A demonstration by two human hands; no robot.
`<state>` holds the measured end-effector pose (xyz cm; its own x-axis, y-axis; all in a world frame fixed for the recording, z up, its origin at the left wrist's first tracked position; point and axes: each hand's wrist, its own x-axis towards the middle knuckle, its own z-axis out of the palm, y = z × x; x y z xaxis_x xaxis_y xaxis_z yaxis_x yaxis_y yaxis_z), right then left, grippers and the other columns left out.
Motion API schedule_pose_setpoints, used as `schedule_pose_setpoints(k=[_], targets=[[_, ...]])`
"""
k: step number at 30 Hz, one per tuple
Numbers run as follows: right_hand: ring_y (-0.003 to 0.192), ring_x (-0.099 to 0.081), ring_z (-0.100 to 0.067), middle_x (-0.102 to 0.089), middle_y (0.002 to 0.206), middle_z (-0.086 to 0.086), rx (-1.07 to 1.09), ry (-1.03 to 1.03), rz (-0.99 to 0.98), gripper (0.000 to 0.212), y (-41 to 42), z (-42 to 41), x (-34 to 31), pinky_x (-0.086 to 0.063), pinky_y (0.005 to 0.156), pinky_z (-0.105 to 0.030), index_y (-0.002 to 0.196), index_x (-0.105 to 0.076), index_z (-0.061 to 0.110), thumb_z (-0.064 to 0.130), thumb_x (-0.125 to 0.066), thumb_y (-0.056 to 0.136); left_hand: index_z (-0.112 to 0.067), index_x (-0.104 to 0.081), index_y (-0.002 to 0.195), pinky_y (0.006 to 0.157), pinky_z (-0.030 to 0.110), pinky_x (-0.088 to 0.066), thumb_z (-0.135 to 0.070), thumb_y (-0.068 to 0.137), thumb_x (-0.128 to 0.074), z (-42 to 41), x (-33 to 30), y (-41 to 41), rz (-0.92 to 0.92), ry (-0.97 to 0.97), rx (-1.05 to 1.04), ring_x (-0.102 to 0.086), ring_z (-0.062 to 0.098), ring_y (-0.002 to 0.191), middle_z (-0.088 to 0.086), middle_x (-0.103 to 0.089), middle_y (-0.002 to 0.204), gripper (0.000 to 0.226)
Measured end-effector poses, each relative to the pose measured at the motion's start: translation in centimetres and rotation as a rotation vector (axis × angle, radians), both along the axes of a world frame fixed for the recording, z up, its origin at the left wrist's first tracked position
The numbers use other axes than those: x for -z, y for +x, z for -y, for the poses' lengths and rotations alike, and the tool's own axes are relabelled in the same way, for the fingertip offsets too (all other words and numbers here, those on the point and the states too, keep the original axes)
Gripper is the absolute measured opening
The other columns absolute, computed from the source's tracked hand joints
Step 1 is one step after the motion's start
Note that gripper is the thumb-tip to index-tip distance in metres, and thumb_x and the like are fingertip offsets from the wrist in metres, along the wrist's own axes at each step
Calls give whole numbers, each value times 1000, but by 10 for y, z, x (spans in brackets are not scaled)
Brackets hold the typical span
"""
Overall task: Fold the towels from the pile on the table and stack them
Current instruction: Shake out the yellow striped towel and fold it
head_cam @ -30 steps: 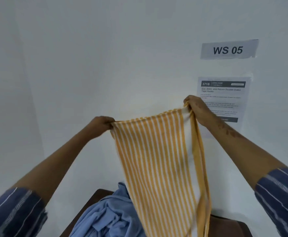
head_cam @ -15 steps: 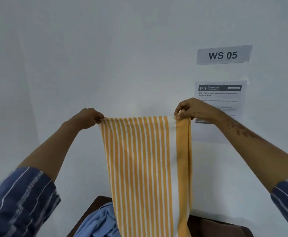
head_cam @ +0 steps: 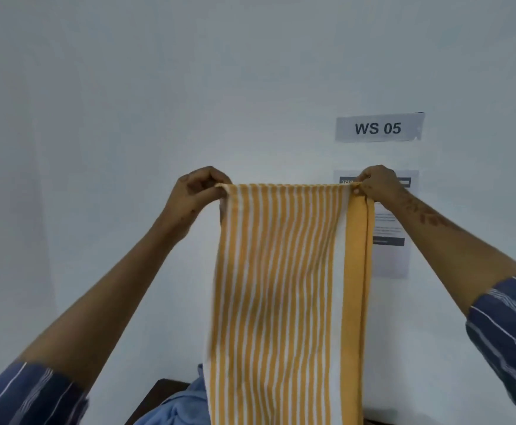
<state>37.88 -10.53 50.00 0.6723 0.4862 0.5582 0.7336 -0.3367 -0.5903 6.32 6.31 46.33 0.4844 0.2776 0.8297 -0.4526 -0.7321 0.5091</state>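
Towel pile (head_cam: 177, 409): nearest me, low in view, I see rumpled blue cloth on the dark table (head_cam: 155, 397), waiting its turn.
Striped towel (head_cam: 287, 286): I have the yellow-and-white one lifted clear of the pile, hanging straight down in front of me, its lower end dropping out of view over the blue cloth.
Left hand (head_cam: 200, 191): fingers curled, pinching the top left corner.
Right hand (head_cam: 376, 185): pinching the top right corner, level with the left.
Towel and hands: the top hem runs taut between the two pinches; everything else hangs below them.
Why so: my guess is that holding it high by both corners lets its weight pull the cloth flat and squares the edges before a fold.
Wall: behind, a "WS 05" label (head_cam: 377, 127) and a printed sheet (head_cam: 391, 228), partly hidden by the right hand and towel.
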Motion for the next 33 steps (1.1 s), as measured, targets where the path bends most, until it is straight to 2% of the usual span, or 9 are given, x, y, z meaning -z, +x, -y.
schedule_pose_setpoints(k=[3, 6, 9, 12, 16, 22, 26, 29, 33], targets=[[83, -59, -27, -67, 103, -26, 75, 107, -44, 22, 11, 4, 2, -48, 68, -31, 99, -67, -13, -2, -64, 80, -9, -65, 88, 74, 17, -43, -7, 83, -55, 20, 1, 5, -154, 238, -48, -57, 10, 82, -6, -65, 86, 11], [85, -58, -27, -67, 94, -19, 107, 184, -69, 17, 11, 7, 8, -49, 71, -33, 96, -67, -9, 0, -62, 84, -22, -66, 94, 76, 6, -33, -38, 81, -53, 2, 4, 3, -381, 491, -241, -49, -5, 83, -12, -61, 85, 25], [71, -53, -18, -57, 75, -8, -115, 60, -150, 3, 8, 24, 6, -44, 55, -19, 83, -63, 2, 0, -65, 84, -26, -69, 101, 87, 21, -26, -53, 80, -54, -37, 6, -5, -572, 688, -575, -37, 3, 89, -18, -51, 84, 37], [75, -57, -15, -61, 84, -6, -392, -253, -213, 15, -4, 45, -4, -48, 66, -23, 98, -64, 4, 3, -67, 83, -23, -68, 105, 91, 32, -37, -30, 90, -61, -72, 11, -10, -641, 646, -746, -43, 12, 89, -14, -49, 83, 18], [76, -56, -19, -59, 78, -3, -317, -227, 37, 13, -23, 42, -11, -45, 59, -22, 92, -64, 6, 3, -69, 81, -26, -58, 114, 85, 35, -44, -27, 92, -57, -84, 10, 3, -602, 592, -825, -54, 23, 91, -3, -58, 93, 22], [86, -55, -19, -61, 88, -6, -301, -382, 153, 21, -35, 41, -9, -42, 61, -18, 101, -67, 1, 4, -70, 80, -28, -59, 121, 96, 31, -30, -31, 93, -54, -98, 3, 19, -597, 796, -1114, -49, 22, 107, 3, -64, 108, 29], [82, -51, -16, -55, 76, 2, -218, -337, 232, 3, -44, 39, -11, -34, 61, -20, 82, -65, 7, 5, -63, 83, -26, -67, 114, 98, 34, -25, -31, 90, -58, -99, -6, 30, -525, 767, -1207, -48, 22, 111, 8, -62, 106, 25], [72, -45, -15, -51, 73, 0, -301, -241, 177, 20, -55, 39, -10, -33, 60, -25, 64, -54, 13, 7, -55, 83, -27, -71, 105, 96, 33, -30, -27, 89, -58, -101, -12, 37, -535, 665, -1257, -46, 29, 111, 11, -54, 107, 20], [73, -48, -17, -52, 78, 1, -389, -425, 291, 15, -73, 41, 3, -36, 58, -25, 93, -53, 16, 4, -47, 87, -23, -73, 95, 93, 32, -32, -19, 88, -55, -96, -11, 42, -555, 597, -1297, -47, 30, 107, 11, -53, 103, 20]])
